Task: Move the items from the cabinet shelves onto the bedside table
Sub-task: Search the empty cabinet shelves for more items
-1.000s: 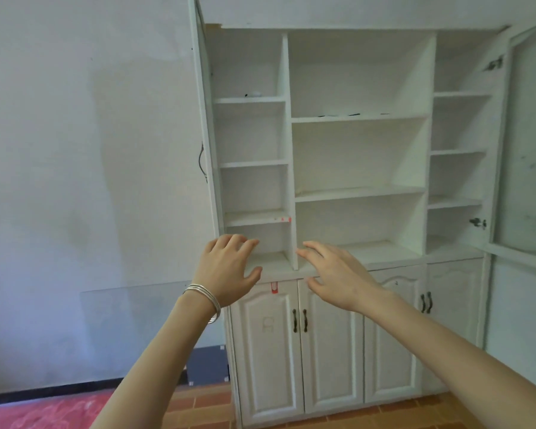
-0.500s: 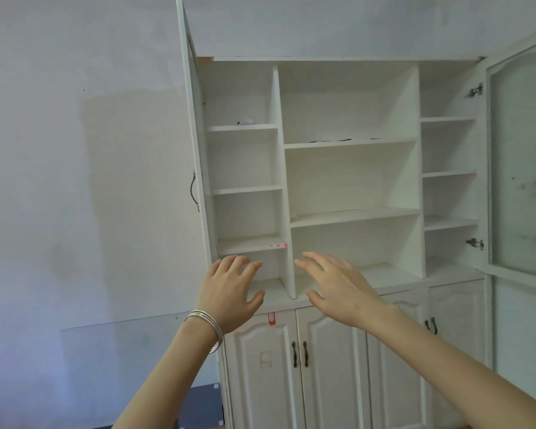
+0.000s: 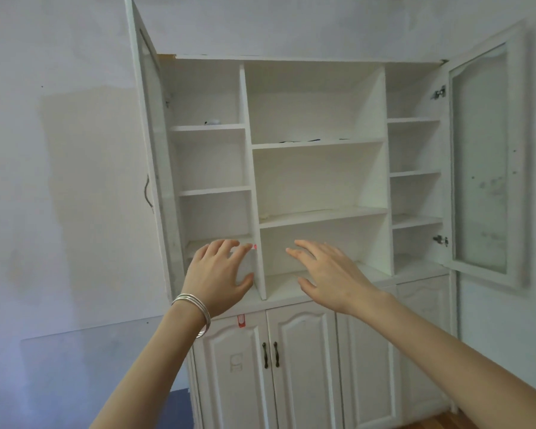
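Note:
A tall white cabinet (image 3: 319, 216) with open shelves stands ahead, both upper glass doors swung open. A small pale item (image 3: 212, 122) lies on the top left shelf. Thin dark items (image 3: 313, 140) lie at the edge of the upper middle shelf. My left hand (image 3: 218, 277), with silver bangles on the wrist, is raised with fingers spread in front of the lowest left shelf. Also raised and spread, my right hand (image 3: 330, 275) hovers in front of the lowest middle compartment. Neither hand holds anything. The bedside table is out of view.
The left glass door (image 3: 147, 156) and the right glass door (image 3: 480, 162) jut out toward me. Closed lower cabinet doors (image 3: 297, 363) have dark handles. A glass pane (image 3: 84, 363) leans on the wall at lower left.
The view has tilted upward and drawn closer to the cabinet, so the floor has dropped out of sight. Both hands stay raised and spread in front of the lowest shelves.

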Tool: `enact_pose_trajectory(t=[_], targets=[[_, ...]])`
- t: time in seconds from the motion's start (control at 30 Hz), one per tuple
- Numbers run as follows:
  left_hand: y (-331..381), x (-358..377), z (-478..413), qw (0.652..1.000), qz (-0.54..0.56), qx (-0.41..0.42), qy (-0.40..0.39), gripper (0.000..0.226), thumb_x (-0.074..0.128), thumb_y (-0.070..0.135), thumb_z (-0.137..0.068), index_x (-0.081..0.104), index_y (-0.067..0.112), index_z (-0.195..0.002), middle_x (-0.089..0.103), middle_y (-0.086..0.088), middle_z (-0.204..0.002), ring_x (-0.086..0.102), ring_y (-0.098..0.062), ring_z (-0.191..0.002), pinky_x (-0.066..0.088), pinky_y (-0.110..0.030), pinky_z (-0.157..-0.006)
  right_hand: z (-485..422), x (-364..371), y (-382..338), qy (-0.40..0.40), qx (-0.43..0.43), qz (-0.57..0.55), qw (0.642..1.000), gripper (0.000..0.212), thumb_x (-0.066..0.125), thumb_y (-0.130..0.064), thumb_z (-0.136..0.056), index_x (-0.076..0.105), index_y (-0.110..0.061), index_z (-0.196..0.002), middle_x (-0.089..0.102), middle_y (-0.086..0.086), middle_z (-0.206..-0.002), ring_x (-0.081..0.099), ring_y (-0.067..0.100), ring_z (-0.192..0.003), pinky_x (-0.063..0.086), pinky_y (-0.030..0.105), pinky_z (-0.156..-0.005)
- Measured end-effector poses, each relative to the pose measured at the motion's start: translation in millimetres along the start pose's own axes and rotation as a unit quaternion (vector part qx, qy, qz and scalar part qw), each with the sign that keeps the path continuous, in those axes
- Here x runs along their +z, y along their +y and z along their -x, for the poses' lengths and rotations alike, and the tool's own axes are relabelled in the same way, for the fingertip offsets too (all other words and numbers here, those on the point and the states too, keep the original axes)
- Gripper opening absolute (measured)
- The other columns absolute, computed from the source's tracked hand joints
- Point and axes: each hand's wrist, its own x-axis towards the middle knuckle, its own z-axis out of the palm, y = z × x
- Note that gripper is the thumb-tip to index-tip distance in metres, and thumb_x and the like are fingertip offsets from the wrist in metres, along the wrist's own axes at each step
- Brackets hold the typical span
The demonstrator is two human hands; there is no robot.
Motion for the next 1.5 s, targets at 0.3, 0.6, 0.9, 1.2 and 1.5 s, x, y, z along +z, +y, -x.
enact_pose_trajectory(t=[0.3, 0.6, 0.9, 1.2, 1.5], targets=[[113.0, 30.0, -39.1, 0.998, 0.039, 0.055, -0.016, 0.071, 0.022, 0.058, -0.076, 0.045, 0.024, -0.134, 0.052, -0.002, -0.129, 0.045, -0.024, -0.121, 0.034, -0.039, -0.1, 62.7, -15.1, 92.1, -0.014, 0.045, 0.033, 0.998, 0.053, 0.046, -0.029, -0.092, 0.031, -0.019, -0.141, 0.028, 0.006, -0.15, 0.027, 0.023, -0.135, 0.02, 0.036, -0.112], [206.2, 63.2, -56.1, 0.99, 0.084, 0.102, -0.04, 0.071, 0.021, 0.059, -0.076, 0.044, 0.026, -0.134, 0.052, 0.0, -0.131, 0.045, -0.023, -0.121, 0.035, -0.039, -0.1, 124.3, -34.1, 165.0, -0.022, 0.092, 0.049, 0.994, 0.051, 0.048, -0.024, -0.092, 0.033, -0.016, -0.141, 0.032, 0.007, -0.147, 0.029, 0.021, -0.134, 0.02, 0.032, -0.109], [180.5, 68.8, -47.1, 0.996, 0.051, 0.065, -0.046, 0.064, 0.028, 0.057, -0.079, 0.049, 0.025, -0.13, 0.057, -0.001, -0.124, 0.051, -0.024, -0.116, 0.04, -0.04, -0.097, 105.3, -8.1, 169.5, -0.017, 0.052, 0.026, 0.998, 0.053, 0.049, -0.023, -0.091, 0.032, -0.018, -0.141, 0.032, 0.005, -0.147, 0.029, 0.02, -0.134, 0.021, 0.033, -0.11], [37.8, 39.1, 63.2, 0.99, -0.042, -0.099, -0.091, 0.06, 0.036, 0.052, -0.075, 0.06, 0.018, -0.117, 0.064, -0.007, -0.109, 0.06, -0.031, -0.1, 0.047, -0.043, -0.085, 20.4, 66.7, 33.6, -0.037, -0.112, -0.092, 0.989, 0.055, 0.048, -0.022, -0.09, 0.031, -0.017, -0.142, 0.029, 0.005, -0.149, 0.03, 0.023, -0.134, 0.02, 0.036, -0.11], [-67.5, -72.7, 289.2, 0.909, -0.164, -0.361, -0.129, 0.059, 0.038, 0.052, -0.08, 0.055, 0.018, -0.125, 0.058, -0.009, -0.121, 0.051, -0.032, -0.114, 0.038, -0.044, -0.094, -11.2, 115.6, -235.3, -0.055, -0.361, -0.238, 0.9, 0.052, 0.058, -0.02, -0.085, 0.043, -0.011, -0.134, 0.041, 0.014, -0.14, 0.042, 0.034, -0.125, 0.035, 0.047, -0.102]])
